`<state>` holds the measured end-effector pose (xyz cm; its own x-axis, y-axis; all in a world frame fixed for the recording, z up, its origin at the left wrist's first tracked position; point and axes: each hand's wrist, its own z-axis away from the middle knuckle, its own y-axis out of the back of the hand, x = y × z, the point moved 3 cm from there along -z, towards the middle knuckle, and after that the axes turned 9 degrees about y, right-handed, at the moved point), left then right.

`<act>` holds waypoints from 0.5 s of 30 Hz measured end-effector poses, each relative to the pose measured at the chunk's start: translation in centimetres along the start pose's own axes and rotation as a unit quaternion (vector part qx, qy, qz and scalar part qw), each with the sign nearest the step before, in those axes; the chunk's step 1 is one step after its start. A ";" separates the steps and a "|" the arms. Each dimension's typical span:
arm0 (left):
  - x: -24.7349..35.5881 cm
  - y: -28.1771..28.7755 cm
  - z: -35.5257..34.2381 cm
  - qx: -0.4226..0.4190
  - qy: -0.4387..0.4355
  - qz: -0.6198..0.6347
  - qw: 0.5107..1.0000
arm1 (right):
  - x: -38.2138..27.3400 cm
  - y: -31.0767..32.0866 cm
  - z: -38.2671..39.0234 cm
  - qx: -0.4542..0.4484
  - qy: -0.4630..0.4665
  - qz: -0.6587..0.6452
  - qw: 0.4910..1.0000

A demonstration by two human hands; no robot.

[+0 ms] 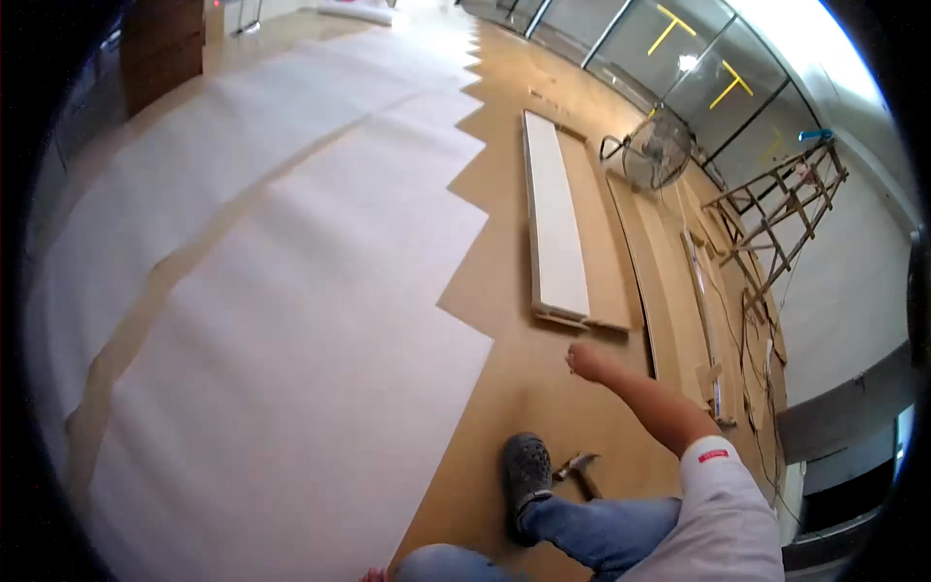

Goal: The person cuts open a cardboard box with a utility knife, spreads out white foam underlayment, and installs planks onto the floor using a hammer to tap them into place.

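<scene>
My right hand reaches out to the right, over the brown floor covering. Its fingers look curled together; what they hold, if anything, is too small to make out. Just beyond it is the near end of a long white panel lying in an open cardboard box. Only a bit of my left hand shows at the bottom edge, beside my knee and the edge of a large white sheet. Its fingers are mostly hidden. A claw hammer lies on the floor by my grey clog.
The white sheet has a zigzag right edge, and a tan strip crosses it lengthwise. Farther right stand a floor fan and a rough wooden stepladder. Cardboard lengths and loose cables lie along the right wall. Glass panes stand at the back.
</scene>
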<state>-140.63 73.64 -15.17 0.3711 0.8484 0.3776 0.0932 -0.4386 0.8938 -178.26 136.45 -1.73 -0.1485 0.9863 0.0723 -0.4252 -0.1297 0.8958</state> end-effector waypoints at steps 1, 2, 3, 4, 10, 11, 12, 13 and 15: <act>-0.1 -0.2 0.6 -0.011 0.009 -0.011 1.000 | 0.2 0.1 -1.8 0.029 -0.025 -0.018 0.999; -0.3 -0.5 0.6 -0.019 0.012 -0.012 1.000 | 1.0 0.4 -3.1 0.059 -0.055 -0.034 0.996; -0.2 -0.8 0.4 -0.023 0.013 -0.013 1.000 | 2.9 -0.4 -4.9 0.078 -0.122 -0.073 0.987; -0.3 -0.9 0.3 -0.029 0.012 -0.016 0.999 | 4.3 -0.8 -5.5 0.156 -0.072 -0.079 0.982; -0.9 -2.6 2.1 -0.056 0.017 -0.032 0.998 | 12.1 -1.8 -11.5 0.217 -0.245 -0.131 0.936; -1.4 -3.1 2.8 -0.061 0.018 -0.041 0.997 | 12.1 -2.3 -12.4 0.214 -0.242 -0.133 0.937; -1.8 -3.9 3.8 -0.069 0.015 -0.054 0.996 | 11.7 -2.7 -13.5 0.199 -0.264 -0.149 0.932; -2.3 -5.0 5.5 -0.076 0.016 -0.068 0.995 | 11.5 -3.1 -14.6 0.185 -0.287 -0.164 0.926; -1.8 -5.8 6.5 -0.070 0.034 -0.078 0.994 | 10.5 -3.2 -16.4 0.175 -0.316 -0.204 0.910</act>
<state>-135.83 72.67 -22.60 0.2980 0.9230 0.2437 0.0131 -0.2592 0.9657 -193.08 145.56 -11.07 0.5486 0.8208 -0.1589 -0.0034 0.1922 0.9813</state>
